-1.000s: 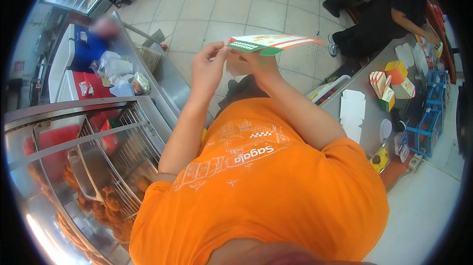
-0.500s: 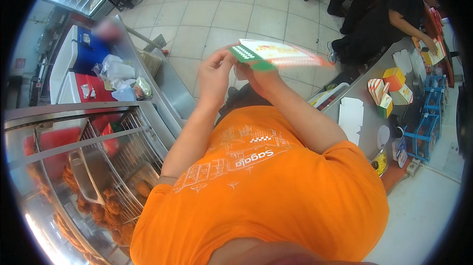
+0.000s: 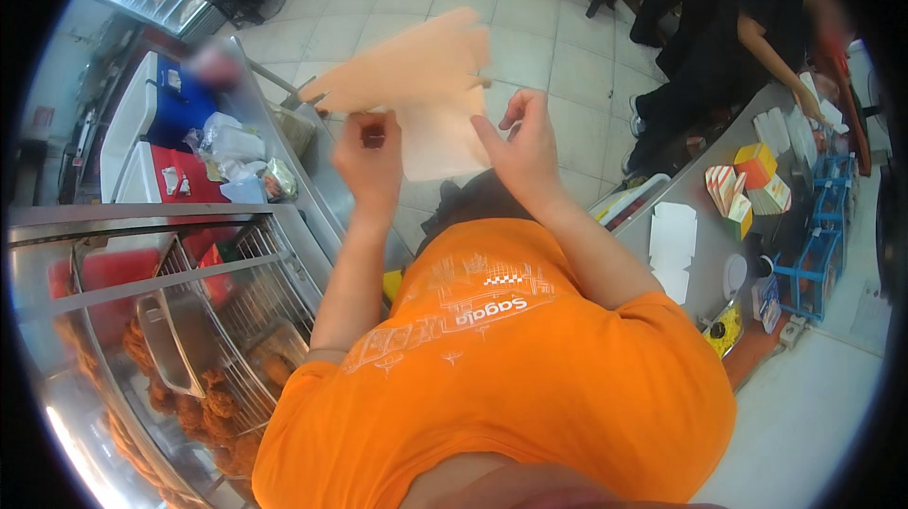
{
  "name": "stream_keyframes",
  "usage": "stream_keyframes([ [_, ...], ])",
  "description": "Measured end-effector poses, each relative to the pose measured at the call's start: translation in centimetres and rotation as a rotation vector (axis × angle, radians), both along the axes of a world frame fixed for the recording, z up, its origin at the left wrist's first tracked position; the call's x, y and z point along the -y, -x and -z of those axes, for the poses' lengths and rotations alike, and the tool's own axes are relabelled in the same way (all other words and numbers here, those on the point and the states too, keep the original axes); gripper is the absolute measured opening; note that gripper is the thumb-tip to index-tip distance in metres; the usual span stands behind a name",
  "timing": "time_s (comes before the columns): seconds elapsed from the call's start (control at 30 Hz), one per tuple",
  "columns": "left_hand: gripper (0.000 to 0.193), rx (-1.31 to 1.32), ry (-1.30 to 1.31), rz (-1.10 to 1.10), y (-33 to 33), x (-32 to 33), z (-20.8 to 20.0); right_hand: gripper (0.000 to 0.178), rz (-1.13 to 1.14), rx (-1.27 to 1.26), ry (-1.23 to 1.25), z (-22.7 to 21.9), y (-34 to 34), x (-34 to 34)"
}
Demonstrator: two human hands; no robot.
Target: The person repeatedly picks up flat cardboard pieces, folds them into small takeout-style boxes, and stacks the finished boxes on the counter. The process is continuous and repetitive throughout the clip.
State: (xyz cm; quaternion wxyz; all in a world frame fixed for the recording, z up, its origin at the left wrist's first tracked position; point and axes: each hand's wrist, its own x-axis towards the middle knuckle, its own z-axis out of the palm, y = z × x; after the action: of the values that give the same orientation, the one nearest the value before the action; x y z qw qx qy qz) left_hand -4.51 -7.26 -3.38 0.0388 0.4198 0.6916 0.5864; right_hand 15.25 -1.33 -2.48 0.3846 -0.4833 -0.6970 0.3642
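A flat, unfolded cardboard carton (image 3: 440, 131) is held out in front of my orange shirt, its plain pale inner side showing and its far panel (image 3: 407, 60) smeared by motion. My left hand (image 3: 369, 159) is closed in a pinch at the carton's left edge. On the opposite edge, the thumb of my right hand (image 3: 526, 145) presses against the board with the index finger curled nearby. The fingertips behind the board are partly hidden.
At left stands a glass-fronted cabinet with fried chicken (image 3: 213, 405) on wire racks. The right counter holds a white flattened carton (image 3: 672, 244), several striped and yellow boxes (image 3: 755, 178) and a blue rack (image 3: 821, 235). A person in black (image 3: 747, 55) reaches across at far right.
The carton has turned from its printed green-and-white side to its plain inner side and spread wider. My hands have moved apart, the left one lower and to the left.
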Motion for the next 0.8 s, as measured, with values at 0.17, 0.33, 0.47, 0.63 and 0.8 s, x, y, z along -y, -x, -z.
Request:
stream_keyframes([
  [0.17,0.015,0.049,0.127,0.055,-1.0,0.5,1.5,0.029,-0.177,-0.348,0.439,3.5,-1.1,-1.1],
  [0.33,0.016,0.367,0.291,0.082,0.4,0.3,4.8,0.026,-0.102,-0.474,0.758,4.5,-1.4,0.6],
  [0.47,0.015,0.414,0.054,-0.013,0.6,0.8,5.4,0.023,-0.02,-0.666,0.948,6.1,-0.6,1.0],
  [0.63,0.018,-0.734,-0.203,0.412,-0.6,1.8,1.7,0.018,0.104,-0.678,0.817,7.3,-0.2,0.0],
  [0.8,0.026,0.073,-0.021,0.547,-4.8,1.1,-0.6,0.012,-0.009,-0.341,0.025,3.6,0.0,-0.6],
])
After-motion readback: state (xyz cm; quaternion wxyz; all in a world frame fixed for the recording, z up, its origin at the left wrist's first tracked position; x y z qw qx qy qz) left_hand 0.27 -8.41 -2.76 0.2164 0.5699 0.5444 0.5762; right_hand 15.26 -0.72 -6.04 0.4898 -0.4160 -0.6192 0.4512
